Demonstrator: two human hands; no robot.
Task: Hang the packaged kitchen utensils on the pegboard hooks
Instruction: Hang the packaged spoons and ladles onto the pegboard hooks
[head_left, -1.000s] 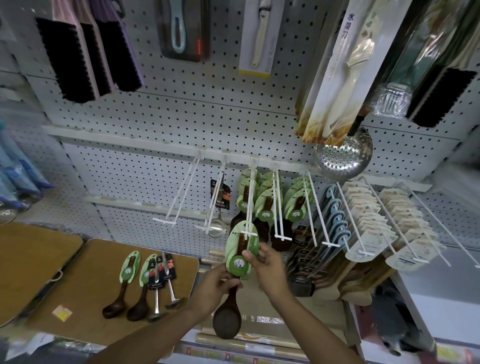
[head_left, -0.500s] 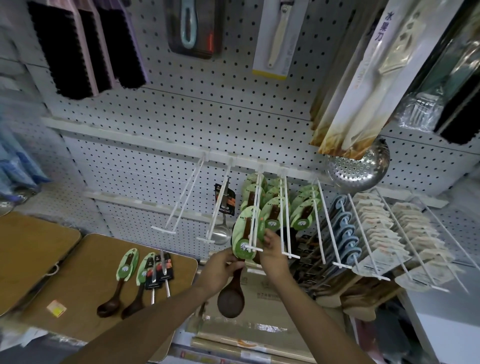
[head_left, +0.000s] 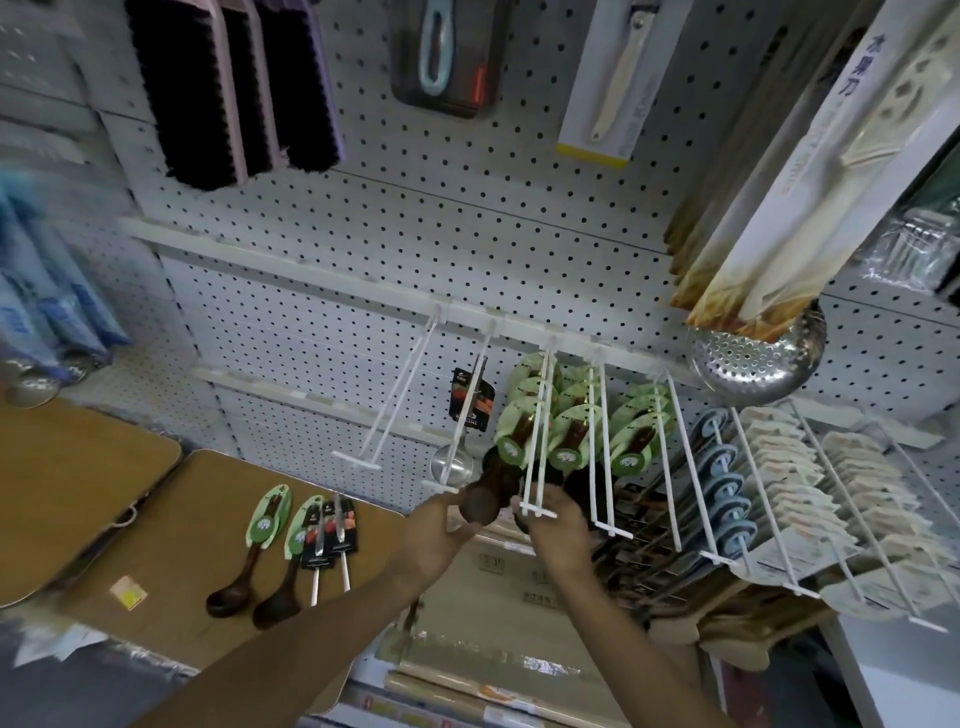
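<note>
My left hand (head_left: 434, 535) is raised to the display, its fingers curled round the dark bowl of a wooden spoon (head_left: 491, 488) that hangs by its green card (head_left: 514, 434) on the white hook (head_left: 537, 441) straight ahead. My right hand (head_left: 556, 525) is just beside it, fingertips touching the crossbar at the front end of that same hook; I cannot tell whether it pinches the bar or only rests against it. The card bears a round white mark near its lower end, but the print is too small to read.

Behind the card, more green-carded spoons sit deeper on this hook, and others hang on the two hooks (head_left: 602, 447) to the right of my right hand. Further right come blue-carded utensils (head_left: 724, 478) and then rows of pale carded packs (head_left: 795, 467).

To the left of my left hand, a small steel ladle (head_left: 453, 465) with a black label hangs on the next hook, and the hook beyond that (head_left: 395, 405) is bare. Down and left of my left arm, a brown table (head_left: 171, 587) holds two more green-carded spoons (head_left: 262, 545) and two black-carded utensils (head_left: 330, 540), lying side by side, with a small yellow tag (head_left: 128, 591) near them.

Below my wrists lies a tan carton (head_left: 498, 571) with faint printing I cannot make out.

Farther up the white pegboard (head_left: 415, 218), black brushes (head_left: 228, 88) hang high to the left, a blue-handled tool in a dark pack (head_left: 441, 47) above, and a white pack with a yellow strip (head_left: 605, 78). High to the right, a long pale box (head_left: 810, 171) carries Chinese characters, and a perforated steel skimmer (head_left: 753, 358) hangs under it.
</note>
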